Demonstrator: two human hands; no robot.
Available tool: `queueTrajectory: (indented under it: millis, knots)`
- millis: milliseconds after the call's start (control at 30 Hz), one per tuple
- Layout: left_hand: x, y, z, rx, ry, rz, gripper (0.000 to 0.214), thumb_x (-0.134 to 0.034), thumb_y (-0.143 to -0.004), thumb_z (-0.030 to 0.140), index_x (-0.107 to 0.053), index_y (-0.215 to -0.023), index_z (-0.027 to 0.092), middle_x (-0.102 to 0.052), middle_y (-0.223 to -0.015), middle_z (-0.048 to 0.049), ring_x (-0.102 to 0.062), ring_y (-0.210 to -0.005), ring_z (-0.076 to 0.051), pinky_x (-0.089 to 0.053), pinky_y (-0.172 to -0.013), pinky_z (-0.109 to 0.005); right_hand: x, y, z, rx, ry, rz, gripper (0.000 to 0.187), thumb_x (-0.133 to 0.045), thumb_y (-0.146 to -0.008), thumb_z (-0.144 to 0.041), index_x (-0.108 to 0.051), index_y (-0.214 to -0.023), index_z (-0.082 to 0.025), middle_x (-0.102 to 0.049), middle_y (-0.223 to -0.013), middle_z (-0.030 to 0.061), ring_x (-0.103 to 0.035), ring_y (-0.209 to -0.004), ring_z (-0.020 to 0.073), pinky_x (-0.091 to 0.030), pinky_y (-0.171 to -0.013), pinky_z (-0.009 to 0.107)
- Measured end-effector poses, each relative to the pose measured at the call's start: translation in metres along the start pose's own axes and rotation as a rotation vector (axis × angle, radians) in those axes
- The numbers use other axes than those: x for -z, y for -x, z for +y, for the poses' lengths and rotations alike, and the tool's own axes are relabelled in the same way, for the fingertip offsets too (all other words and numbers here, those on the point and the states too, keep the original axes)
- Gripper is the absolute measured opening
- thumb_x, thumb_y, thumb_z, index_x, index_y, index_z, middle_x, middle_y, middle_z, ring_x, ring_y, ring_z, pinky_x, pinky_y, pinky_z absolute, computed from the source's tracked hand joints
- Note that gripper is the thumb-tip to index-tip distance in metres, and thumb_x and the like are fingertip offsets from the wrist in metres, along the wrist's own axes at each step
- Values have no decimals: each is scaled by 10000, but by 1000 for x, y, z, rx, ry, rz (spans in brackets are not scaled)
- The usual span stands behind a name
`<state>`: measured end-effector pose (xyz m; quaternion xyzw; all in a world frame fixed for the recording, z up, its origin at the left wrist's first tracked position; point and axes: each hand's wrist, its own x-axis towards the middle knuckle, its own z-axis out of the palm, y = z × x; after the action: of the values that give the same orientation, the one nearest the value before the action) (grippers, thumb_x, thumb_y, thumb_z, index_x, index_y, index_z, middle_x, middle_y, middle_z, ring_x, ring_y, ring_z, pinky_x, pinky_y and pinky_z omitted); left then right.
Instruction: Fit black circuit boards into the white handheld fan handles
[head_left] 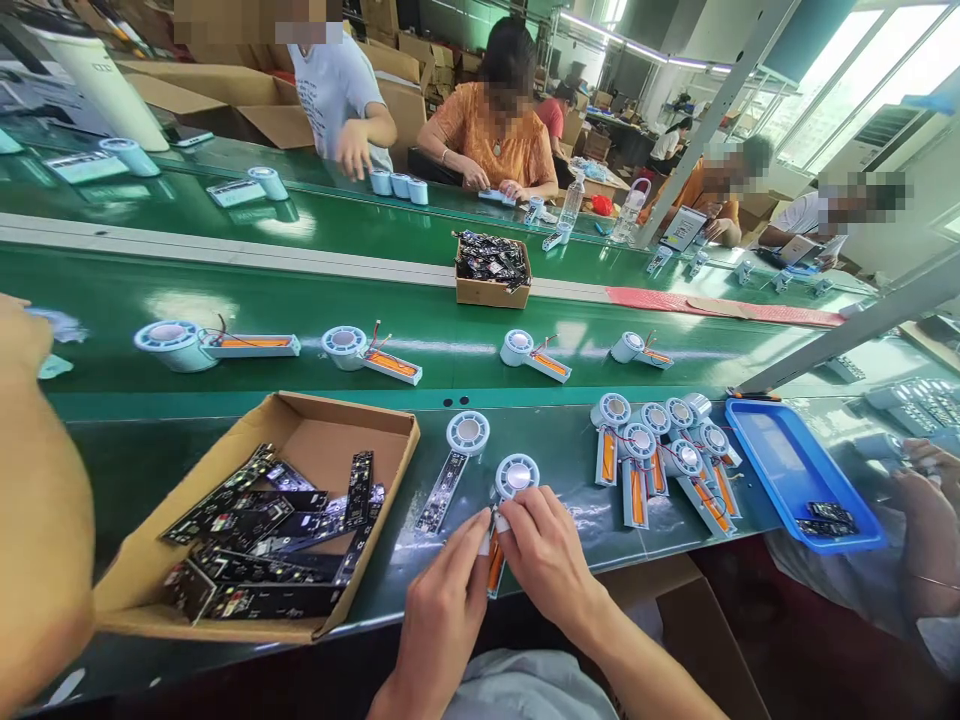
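My left hand point(448, 585) and my right hand point(545, 550) meet at the near edge of the green bench, both closed on a white fan unit point(514, 478) with a round head and an orange battery in its handle. Their fingers pinch the handle from either side; the head sticks out above them. Just left of it lies another white fan unit point(459, 447) with a black circuit board in its handle. An open cardboard box point(375, 420) at my left holds several black circuit boards point(259, 530).
A cluster of several fan units with orange batteries point(660, 455) lies right of my hands, beside a blue tray point(757, 440). More units ride the green conveyor point(450, 345). A small box of parts point(491, 268) stands further back. Other people work across the line and at both sides.
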<state>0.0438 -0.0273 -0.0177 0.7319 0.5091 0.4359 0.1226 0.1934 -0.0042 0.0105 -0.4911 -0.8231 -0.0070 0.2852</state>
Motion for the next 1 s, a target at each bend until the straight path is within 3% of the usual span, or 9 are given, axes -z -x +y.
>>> queueTrajectory:
  millis: [167, 367, 500, 600, 700, 833, 1000]
  knots:
    - [6, -11, -6, 4, 108, -82, 281, -469, -964, 159, -720, -1092, 154, -813, -1031, -98, -787, -928, -192, -620, -829, -233, 5, -1, 11, -45, -183, -55, 163, -476, -970, -88, -602, -967, -192, -629, -905, 65, -558, -815, 206, -496, -710, 311]
    - [8, -15, -9, 5, 210, -120, 300, -472, -953, 169, -738, -1093, 170, -811, -1044, -98, -782, -951, -198, -619, -849, -257, 11, -2, 10, 11, -9, -140, 197, -454, -938, -51, -598, -924, -186, -613, -879, 76, -518, -763, 219, -467, -679, 331]
    - [12, -15, -12, 179, 308, -188, 299, -521, -917, 216, -759, -1097, 203, -813, -1054, -76, -789, -853, -196, -633, -777, -262, 9, -2, 12, -10, -89, -126, 153, -510, -954, -75, -608, -952, -193, -621, -892, 62, -544, -785, 210, -482, -704, 317]
    - [16, -18, -14, 354, 422, -273, 308, -529, -904, 258, -767, -1091, 209, -817, -895, -47, -725, -590, -150, -607, -571, -227, 7, -3, 20, -52, -211, -117, 175, -538, -957, -88, -625, -1066, -193, -643, -981, 76, -580, -864, 212, -513, -759, 321]
    - [18, -22, -15, 435, 502, -310, 301, -548, -898, 310, -780, -1062, 209, -779, -768, -31, -680, -546, -145, -551, -471, -208, 6, -4, 26, -37, -282, -128, 246, -515, -970, -96, -641, -1151, -205, -649, -1017, 85, -580, -902, 217, -531, -782, 338]
    - [17, -23, -18, 433, 540, -328, 288, -569, -883, 313, -793, -1035, 215, -742, -699, -23, -674, -564, -151, -556, -502, -212, 5, -3, 28, -38, -340, -132, 241, -488, -993, -116, -689, -1084, -213, -658, -952, 70, -567, -859, 206, -526, -753, 328]
    - [15, -21, -20, 419, 580, -345, 295, -555, -905, 324, -782, -1065, 227, -787, -916, -55, -684, -608, -144, -601, -627, -253, 2, -4, 25, -95, -395, -103, 207, -525, -997, -147, -722, -990, -213, -672, -897, 58, -570, -806, 195, -513, -727, 316]
